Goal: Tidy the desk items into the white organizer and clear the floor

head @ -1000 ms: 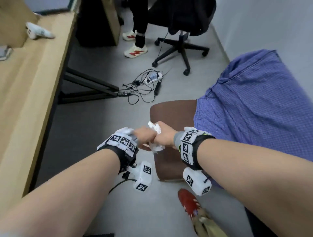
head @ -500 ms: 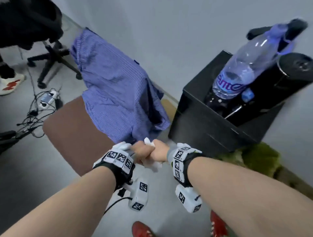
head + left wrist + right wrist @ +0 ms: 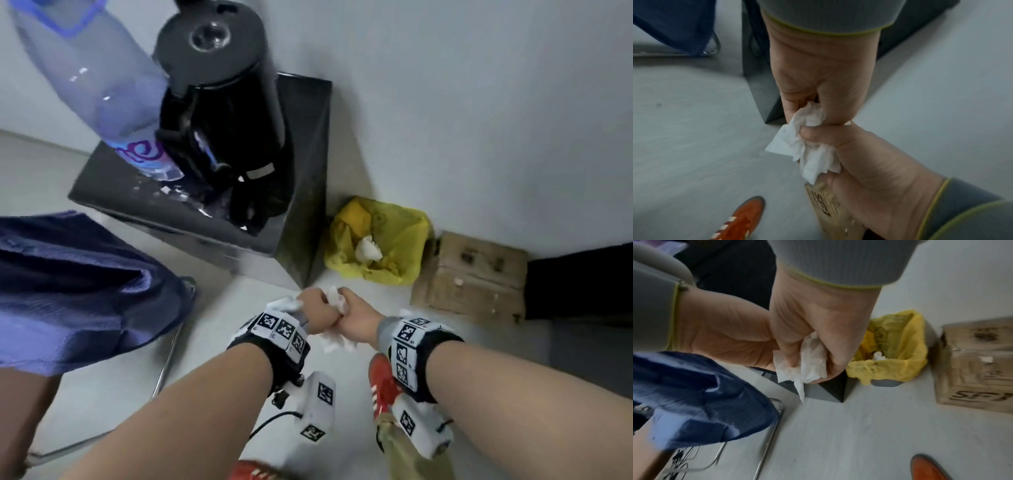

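Both hands are pressed together over the floor, gripping one crumpled white tissue (image 3: 335, 297). In the head view my left hand (image 3: 317, 310) and right hand (image 3: 358, 317) are fists side by side, with tissue sticking out above and below them. The left wrist view shows the left hand (image 3: 807, 105) and the right hand (image 3: 818, 134) curled round the tissue (image 3: 809, 154). In the right wrist view the right hand (image 3: 818, 337) clutches the tissue (image 3: 807, 366) beside the left hand (image 3: 731, 340). A small bin lined with a yellow bag (image 3: 407, 236) stands just beyond the hands, with white paper inside.
A black box (image 3: 301, 171) left of the bin carries a black kettle (image 3: 222, 102) and a water bottle (image 3: 96, 78). A cardboard box (image 3: 472, 277) sits right of the bin. A blue shirt (image 3: 68, 291) drapes over a chair at left. My red shoe (image 3: 383, 383) is below the hands.
The view has swung right, from the desk and office chair to the corner with the yellow-bagged bin. The hands stay joined on the tissue and are now close to the bin.
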Action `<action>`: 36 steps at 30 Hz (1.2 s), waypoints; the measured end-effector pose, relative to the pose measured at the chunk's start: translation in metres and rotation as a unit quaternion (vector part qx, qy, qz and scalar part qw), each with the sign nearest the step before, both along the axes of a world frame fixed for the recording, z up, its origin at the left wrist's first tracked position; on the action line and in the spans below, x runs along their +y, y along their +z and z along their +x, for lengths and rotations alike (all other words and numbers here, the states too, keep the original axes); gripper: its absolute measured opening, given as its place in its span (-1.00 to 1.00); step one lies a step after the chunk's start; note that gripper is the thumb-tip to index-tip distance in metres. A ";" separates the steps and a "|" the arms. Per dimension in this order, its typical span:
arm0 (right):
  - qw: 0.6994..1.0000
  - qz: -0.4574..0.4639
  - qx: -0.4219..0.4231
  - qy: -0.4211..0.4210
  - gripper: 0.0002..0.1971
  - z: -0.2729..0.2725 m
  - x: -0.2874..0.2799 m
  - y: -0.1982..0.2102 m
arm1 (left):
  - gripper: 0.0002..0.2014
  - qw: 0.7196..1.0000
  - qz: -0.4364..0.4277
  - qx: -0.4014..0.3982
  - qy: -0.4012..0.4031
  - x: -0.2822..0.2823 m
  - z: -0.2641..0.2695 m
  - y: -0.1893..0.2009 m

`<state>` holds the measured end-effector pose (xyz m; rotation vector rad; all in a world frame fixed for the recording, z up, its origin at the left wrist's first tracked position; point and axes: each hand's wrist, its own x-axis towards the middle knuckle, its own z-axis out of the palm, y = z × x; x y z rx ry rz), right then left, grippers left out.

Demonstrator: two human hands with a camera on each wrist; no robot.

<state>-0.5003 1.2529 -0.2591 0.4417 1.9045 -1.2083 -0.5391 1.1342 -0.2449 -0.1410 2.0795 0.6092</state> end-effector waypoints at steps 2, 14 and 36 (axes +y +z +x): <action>0.999 0.010 -0.007 -0.030 -0.37 -0.004 0.054 -0.018 | -0.82 1.000 -0.008 0.018 0.013 0.057 -0.007 -0.010; 0.981 0.109 0.072 -0.144 -0.77 -0.091 0.188 -0.085 | -0.42 0.995 -0.008 0.071 0.069 0.167 -0.093 -0.071; 0.975 0.132 0.018 -0.176 -0.22 -0.151 0.206 -0.147 | -0.56 0.968 -0.113 0.163 -0.156 0.209 -0.165 -0.117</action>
